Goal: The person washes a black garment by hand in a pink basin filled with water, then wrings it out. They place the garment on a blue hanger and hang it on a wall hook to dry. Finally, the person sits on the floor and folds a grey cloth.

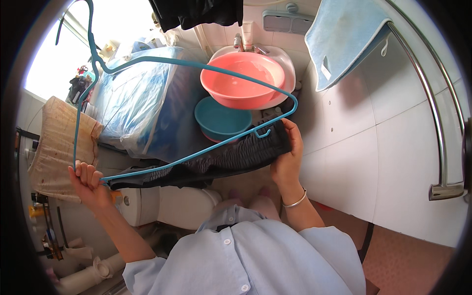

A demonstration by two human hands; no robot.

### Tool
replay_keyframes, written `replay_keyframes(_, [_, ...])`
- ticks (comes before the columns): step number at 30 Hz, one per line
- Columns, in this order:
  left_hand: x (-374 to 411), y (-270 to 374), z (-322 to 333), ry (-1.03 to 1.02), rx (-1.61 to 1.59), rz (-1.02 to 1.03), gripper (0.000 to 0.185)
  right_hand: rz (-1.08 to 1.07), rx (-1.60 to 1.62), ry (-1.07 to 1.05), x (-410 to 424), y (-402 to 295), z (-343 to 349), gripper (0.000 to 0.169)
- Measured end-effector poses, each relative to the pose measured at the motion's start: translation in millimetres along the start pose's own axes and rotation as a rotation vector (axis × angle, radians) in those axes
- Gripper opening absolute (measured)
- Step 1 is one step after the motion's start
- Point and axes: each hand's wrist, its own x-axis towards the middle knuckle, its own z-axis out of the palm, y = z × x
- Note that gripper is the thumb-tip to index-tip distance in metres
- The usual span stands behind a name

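A blue plastic clothes hanger [177, 61] spans the space before me, its hook at the upper left. My left hand [91, 190] grips the hanger's left corner, beside one end of a black garment [228, 158]. The garment's gathered elastic waistband stretches along the lower bar. Near the right corner, my right hand [289, 158] pinches the other end of the waistband, its thumb hidden behind the cloth. A small hook on the bar overlaps the fabric there. Whether the left fingers also hold the cloth is hard to see.
A pink basin [243, 79] sits on the washbasin [289, 70], above a teal basin [223, 116]. A plastic-covered appliance [136, 99] stands left, a toilet [180, 204] below. Black cloth [199, 13] hangs overhead. On the right are a blue towel [343, 40] and metal rail [424, 84].
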Motion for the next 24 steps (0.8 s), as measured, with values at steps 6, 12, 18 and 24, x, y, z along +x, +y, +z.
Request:
replay_keyframes(6, [3.3,-7.2,-3.4,-0.007,0.07,-0.041,0.032,0.109,0.28,-0.004,-9.4,-25.3,8.5,0.032])
replay_keyframes(12, [14.4,-10.5,-4.4,-0.028,0.101,-0.033,0.032,0.034,0.054,-0.013,-21.4,-30.3,10.3,0.039])
replay_keyframes(18, [36.3,-12.0,-9.2,-0.013,0.076,-0.08,0.031,-0.075,-0.204,-0.057,-32.3,-27.1,11.8,0.048])
replay_keyframes(24, [69.6,-7.5,-22.0,-0.067,0.006,-0.108,0.031,0.0,-0.095,0.02,-43.8,-41.8,32.0,0.055])
